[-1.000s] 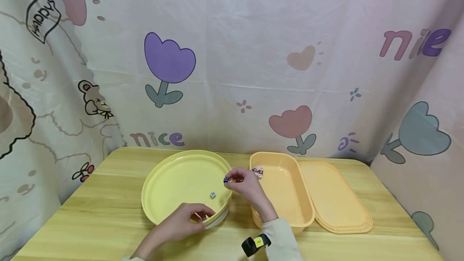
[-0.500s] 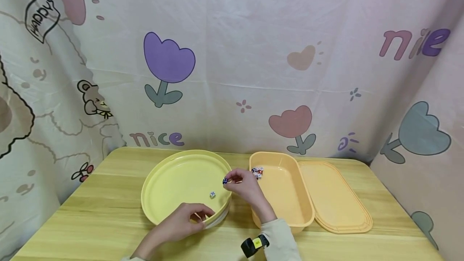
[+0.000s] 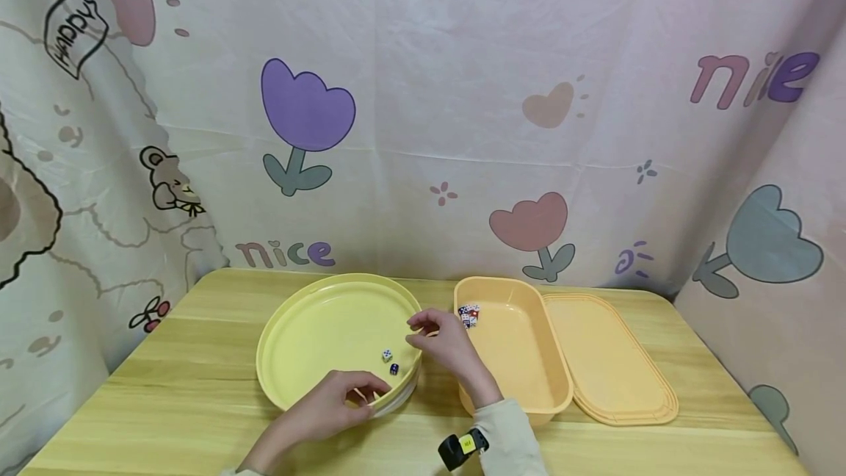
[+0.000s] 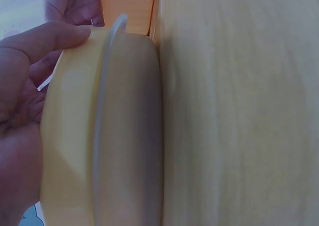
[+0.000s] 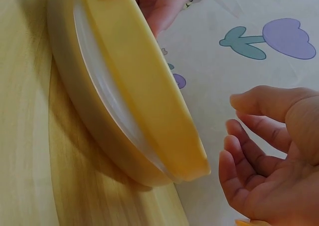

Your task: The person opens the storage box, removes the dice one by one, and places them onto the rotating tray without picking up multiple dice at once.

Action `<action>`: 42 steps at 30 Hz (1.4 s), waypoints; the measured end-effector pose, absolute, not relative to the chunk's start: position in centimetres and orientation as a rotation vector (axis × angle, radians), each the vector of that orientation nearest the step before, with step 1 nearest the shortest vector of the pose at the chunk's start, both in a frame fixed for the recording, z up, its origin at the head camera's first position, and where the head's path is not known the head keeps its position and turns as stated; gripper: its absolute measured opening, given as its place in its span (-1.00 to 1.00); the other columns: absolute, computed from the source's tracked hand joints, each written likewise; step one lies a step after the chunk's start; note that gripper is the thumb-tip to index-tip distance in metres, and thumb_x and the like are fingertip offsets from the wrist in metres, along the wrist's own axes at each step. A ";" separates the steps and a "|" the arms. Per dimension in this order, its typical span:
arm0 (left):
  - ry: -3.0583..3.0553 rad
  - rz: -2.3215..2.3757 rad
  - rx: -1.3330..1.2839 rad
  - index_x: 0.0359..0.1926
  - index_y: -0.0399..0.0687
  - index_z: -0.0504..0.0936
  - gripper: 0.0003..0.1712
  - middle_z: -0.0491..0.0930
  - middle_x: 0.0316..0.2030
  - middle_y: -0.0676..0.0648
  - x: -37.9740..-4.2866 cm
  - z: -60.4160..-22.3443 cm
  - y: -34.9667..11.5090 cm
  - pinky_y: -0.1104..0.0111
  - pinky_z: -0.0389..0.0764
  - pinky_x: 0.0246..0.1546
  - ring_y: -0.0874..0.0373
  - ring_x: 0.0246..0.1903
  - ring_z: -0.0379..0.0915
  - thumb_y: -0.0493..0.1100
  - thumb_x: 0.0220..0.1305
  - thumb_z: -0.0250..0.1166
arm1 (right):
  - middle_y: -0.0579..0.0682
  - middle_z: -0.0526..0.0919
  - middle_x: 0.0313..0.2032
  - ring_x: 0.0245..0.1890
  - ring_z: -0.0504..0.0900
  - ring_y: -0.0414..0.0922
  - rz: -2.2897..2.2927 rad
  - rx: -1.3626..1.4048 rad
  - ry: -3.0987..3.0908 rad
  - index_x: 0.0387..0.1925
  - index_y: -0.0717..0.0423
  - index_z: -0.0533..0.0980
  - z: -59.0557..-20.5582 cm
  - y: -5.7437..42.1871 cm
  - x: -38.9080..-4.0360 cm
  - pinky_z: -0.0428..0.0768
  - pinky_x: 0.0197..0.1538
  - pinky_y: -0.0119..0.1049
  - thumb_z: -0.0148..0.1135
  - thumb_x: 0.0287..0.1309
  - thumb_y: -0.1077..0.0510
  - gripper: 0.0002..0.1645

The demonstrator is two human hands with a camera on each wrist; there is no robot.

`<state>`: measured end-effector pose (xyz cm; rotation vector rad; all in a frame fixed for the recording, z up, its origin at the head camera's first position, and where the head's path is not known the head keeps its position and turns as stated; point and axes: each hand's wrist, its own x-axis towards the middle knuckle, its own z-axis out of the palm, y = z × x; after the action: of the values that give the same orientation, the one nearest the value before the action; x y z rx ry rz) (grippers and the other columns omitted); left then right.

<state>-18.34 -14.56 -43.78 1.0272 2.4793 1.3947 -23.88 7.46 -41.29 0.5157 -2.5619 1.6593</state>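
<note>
Left grip (image 3: 340,401) pinching yellow tray (image 3: 317,336), wood-grain table (image 3: 178,373) beneath, flower-printed curtain (image 3: 423,116) behind

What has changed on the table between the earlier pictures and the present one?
The right hand has let go of the dark blue die, which dropped leftward and toward the person, into the yellow tray beside the white die. The left hand still grips the tray's rim; the orange box stayed put.

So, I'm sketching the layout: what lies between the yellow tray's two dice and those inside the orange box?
The head view shows the tray's rim, a strip of wood-grain table, the box's left wall and the right hand.
</note>
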 end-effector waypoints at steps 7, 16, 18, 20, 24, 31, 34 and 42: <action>2.481 1.393 1.034 -0.12 -0.15 0.67 -0.73 0.58 -0.31 0.14 -18.3 -43.7 -14.7 0.39 0.58 -0.24 0.33 -0.30 0.45 -0.41 0.14 0.26 | 0.04 0.64 -0.33 -0.31 0.53 -0.12 1.630 0.516 -2.572 -0.23 0.34 0.60 -41.1 7.3 -23.8 0.54 -0.27 -0.32 0.35 0.05 0.30 -0.78; 2.458 1.416 1.040 -0.10 -0.18 0.66 -0.72 0.59 -0.29 0.13 -18.2 -43.7 -14.8 0.39 0.59 -0.23 0.33 -0.29 0.45 -0.41 0.13 0.26 | 0.03 0.66 -0.27 -0.21 0.57 -0.05 1.693 0.515 -2.530 -0.19 0.32 0.61 -40.1 7.6 -23.3 0.54 -0.14 -0.20 0.31 0.13 0.26 -0.78; 2.451 1.423 1.041 -0.10 -0.19 0.66 -0.72 0.60 -0.28 0.11 -18.1 -43.7 -14.8 0.38 0.59 -0.23 0.33 -0.28 0.45 -0.41 0.14 0.25 | 0.02 0.66 -0.27 -0.20 0.57 -0.06 1.712 0.510 -2.523 -0.19 0.28 0.61 -39.6 7.9 -23.3 0.53 -0.12 -0.18 0.29 0.16 0.25 -0.80; 2.440 1.429 1.036 -0.09 -0.20 0.66 -0.72 0.60 -0.26 0.10 -18.1 -43.8 -14.7 0.38 0.59 -0.22 0.33 -0.28 0.45 -0.41 0.15 0.26 | 0.00 0.67 -0.27 -0.20 0.57 -0.07 1.703 0.515 -2.526 -0.19 0.26 0.62 -39.2 8.2 -23.4 0.53 -0.13 -0.19 0.27 0.18 0.24 -0.81; 2.435 1.429 1.026 -0.09 -0.21 0.66 -0.73 0.60 -0.26 0.10 -18.1 -43.8 -14.5 0.38 0.60 -0.22 0.33 -0.28 0.46 -0.40 0.16 0.26 | 0.01 0.66 -0.27 -0.21 0.57 -0.09 1.655 0.502 -2.529 -0.18 0.28 0.62 -37.9 9.1 -24.1 0.55 -0.14 -0.21 0.25 0.20 0.26 -0.82; 2.446 1.423 1.018 -0.09 -0.15 0.67 -0.73 0.60 -0.27 0.12 -18.1 -43.6 -14.4 0.38 0.58 -0.22 0.31 -0.28 0.45 -0.39 0.16 0.27 | 0.03 0.67 -0.24 -0.21 0.58 -0.05 1.589 0.381 -2.569 -0.18 0.23 0.63 -35.7 11.6 -26.4 0.54 -0.19 -0.28 0.18 0.22 0.31 -0.84; 2.448 1.417 1.014 -0.10 -0.15 0.67 -0.72 0.60 -0.27 0.12 -18.2 -43.6 -14.4 0.38 0.58 -0.22 0.31 -0.28 0.45 -0.40 0.15 0.27 | 0.12 0.66 -0.21 -0.20 0.57 -0.04 1.591 0.374 -2.586 -0.19 0.26 0.62 -36.1 12.7 -27.4 0.54 -0.15 -0.26 0.14 0.23 0.35 -0.83; 2.459 1.395 1.022 -0.10 -0.16 0.67 -0.72 0.59 -0.28 0.14 -18.2 -43.7 -14.6 0.39 0.58 -0.21 0.33 -0.28 0.45 -0.40 0.14 0.26 | 0.12 0.64 -0.29 -0.29 0.55 -0.11 1.629 0.310 -2.593 -0.17 0.39 0.58 -39.1 14.9 -29.2 0.52 -0.22 -0.29 0.19 0.18 0.37 -0.81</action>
<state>-18.23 -14.56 -43.73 1.0218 2.4589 1.3947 -29.17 14.94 -39.14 0.3101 -2.5929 1.6294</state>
